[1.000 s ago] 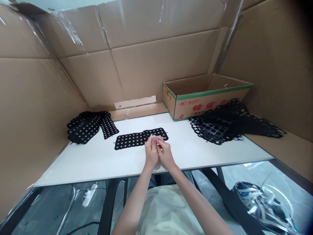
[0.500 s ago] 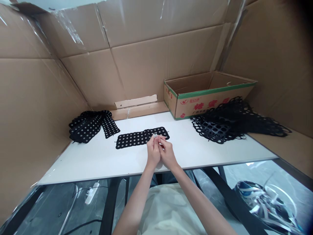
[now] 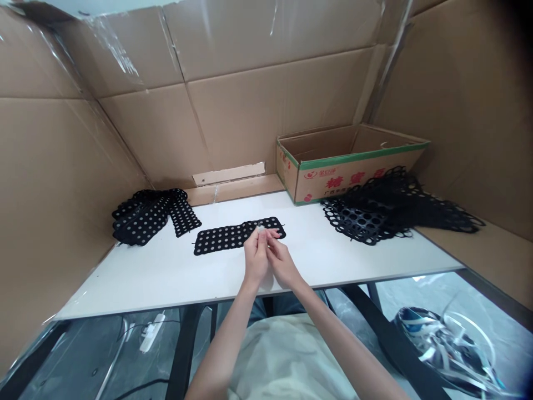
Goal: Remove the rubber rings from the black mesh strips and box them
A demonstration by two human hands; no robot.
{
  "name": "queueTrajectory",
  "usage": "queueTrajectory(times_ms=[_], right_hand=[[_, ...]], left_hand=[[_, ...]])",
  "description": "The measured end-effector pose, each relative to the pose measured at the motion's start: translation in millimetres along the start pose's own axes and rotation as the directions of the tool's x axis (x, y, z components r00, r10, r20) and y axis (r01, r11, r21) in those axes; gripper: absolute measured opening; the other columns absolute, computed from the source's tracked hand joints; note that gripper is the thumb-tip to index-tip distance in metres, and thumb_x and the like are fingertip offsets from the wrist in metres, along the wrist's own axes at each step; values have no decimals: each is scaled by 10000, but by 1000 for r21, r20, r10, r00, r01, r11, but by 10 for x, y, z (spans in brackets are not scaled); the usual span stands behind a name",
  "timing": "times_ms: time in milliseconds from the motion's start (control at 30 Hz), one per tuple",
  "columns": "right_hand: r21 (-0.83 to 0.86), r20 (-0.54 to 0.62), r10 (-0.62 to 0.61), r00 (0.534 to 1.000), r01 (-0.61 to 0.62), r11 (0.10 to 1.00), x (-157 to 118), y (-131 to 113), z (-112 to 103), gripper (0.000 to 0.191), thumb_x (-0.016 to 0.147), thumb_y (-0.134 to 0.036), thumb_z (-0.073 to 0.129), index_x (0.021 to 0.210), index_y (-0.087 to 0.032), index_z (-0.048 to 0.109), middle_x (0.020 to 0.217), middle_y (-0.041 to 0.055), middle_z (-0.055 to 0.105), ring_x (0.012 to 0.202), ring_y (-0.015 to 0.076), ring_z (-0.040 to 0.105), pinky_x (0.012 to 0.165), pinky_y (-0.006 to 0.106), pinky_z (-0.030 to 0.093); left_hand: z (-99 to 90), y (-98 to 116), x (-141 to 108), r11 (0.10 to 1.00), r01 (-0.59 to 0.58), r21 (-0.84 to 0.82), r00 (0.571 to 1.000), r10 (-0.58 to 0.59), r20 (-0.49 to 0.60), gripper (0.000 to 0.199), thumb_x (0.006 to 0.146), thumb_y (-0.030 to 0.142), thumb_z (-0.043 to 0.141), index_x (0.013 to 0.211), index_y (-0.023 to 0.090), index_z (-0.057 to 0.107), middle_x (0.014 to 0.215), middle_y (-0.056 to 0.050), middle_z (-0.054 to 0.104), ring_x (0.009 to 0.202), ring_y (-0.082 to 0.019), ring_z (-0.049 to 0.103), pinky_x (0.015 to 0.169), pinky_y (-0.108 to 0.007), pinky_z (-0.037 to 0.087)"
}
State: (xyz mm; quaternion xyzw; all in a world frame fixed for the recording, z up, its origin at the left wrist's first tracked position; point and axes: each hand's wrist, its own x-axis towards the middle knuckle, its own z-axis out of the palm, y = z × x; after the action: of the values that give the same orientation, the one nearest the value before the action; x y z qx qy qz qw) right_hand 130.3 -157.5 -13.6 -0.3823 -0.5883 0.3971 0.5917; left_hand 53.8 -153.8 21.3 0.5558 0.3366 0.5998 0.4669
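Observation:
My left hand (image 3: 255, 258) and my right hand (image 3: 283, 261) meet over the front middle of the white table. A small whitish piece (image 3: 261, 229), too small to name, shows at my left fingertips, pinched there. The right fingers press in against the left hand; what they grip, if anything, is hidden. Just beyond, partly covered by my fingertips, a black strip with rows of round holes (image 3: 227, 238) lies flat, with short threads at its ends.
A pile of similar black strips (image 3: 144, 219) lies on the left. Black netting with large holes (image 3: 375, 214) is heaped at right, before an open cardboard box (image 3: 320, 180). Cardboard walls (image 3: 250, 105) surround the white table (image 3: 166, 283). A bag of pale scraps (image 3: 449, 350) sits below right.
The view has shifted slightly. My hands stay together, while some right fingers now stretch out further past the left hand. The strips and netting lie as before.

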Motion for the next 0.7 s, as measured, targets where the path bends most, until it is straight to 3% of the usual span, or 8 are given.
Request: queueTrajectory(times_ms=[100,167,200,267,367,467,533,700], right_hand=[[95,174,110,979,-128,987,-69,-192,-26,278,816,-437,474,774,-168,532,652,6,561,598,129,541,565,248,459],[158,300,172,938,-226,961,-164,-348,-17,301,833,-463,432,749,-179,481,534,-29,491,465,97,466,478,223,412],[183,295,191,936,-252,950,-222,-419,0,302,841,-470,416,754,-184,459,483,-53,433,404,78,388,421,203,357],[252,213,205,955,-257,933,-348,-536,57,301,843,-480,408,775,-189,440,458,-87,298,368,54,228,359,183,224],[248,49,230,972,-235,940,-536,-649,162,316,852,-481,389,779,-182,461,506,-66,286,412,61,225,372,195,205],[149,-50,215,975,-206,967,-682,-732,234,335,859,-471,376,804,-173,518,537,-21,394,442,87,337,387,214,280],[83,-80,169,982,-163,983,-742,-789,253,350,871,-453,357,920,-173,560,593,20,488,494,122,448,411,229,355],[-74,-155,-22,988,11,997,-805,-916,244,371,893,-369,336,1188,-236,517,877,88,625,816,207,611,630,290,519]], left_hand=[[-18,240,19,981,68,-184,998,-68,5,311,835,429,449,709,153,517,674,-22,567,712,-136,579,732,-279,465],[-16,413,12,946,143,-290,990,-137,41,276,821,421,481,735,159,500,598,21,492,557,-85,516,657,-249,467],[-8,493,1,929,185,-322,983,-170,73,259,815,414,495,756,162,501,568,39,449,484,-59,456,605,-228,457],[22,631,-39,900,241,-362,970,-210,125,234,818,406,496,819,172,507,530,65,365,403,-30,337,504,-188,411],[89,771,-134,891,270,-366,960,-217,179,282,830,443,456,752,174,485,493,71,287,374,-30,265,422,-173,353],[157,845,-244,906,270,-327,955,-209,210,350,826,479,437,642,183,400,470,65,303,372,-44,299,448,-204,402],[192,872,-311,914,248,-321,960,-187,210,353,835,480,418,639,189,376,469,60,341,380,-55,344,497,-232,444],[230,913,-423,914,228,-336,961,-156,229,352,858,466,375,643,189,355,465,58,387,391,-65,406,569,-264,482]])
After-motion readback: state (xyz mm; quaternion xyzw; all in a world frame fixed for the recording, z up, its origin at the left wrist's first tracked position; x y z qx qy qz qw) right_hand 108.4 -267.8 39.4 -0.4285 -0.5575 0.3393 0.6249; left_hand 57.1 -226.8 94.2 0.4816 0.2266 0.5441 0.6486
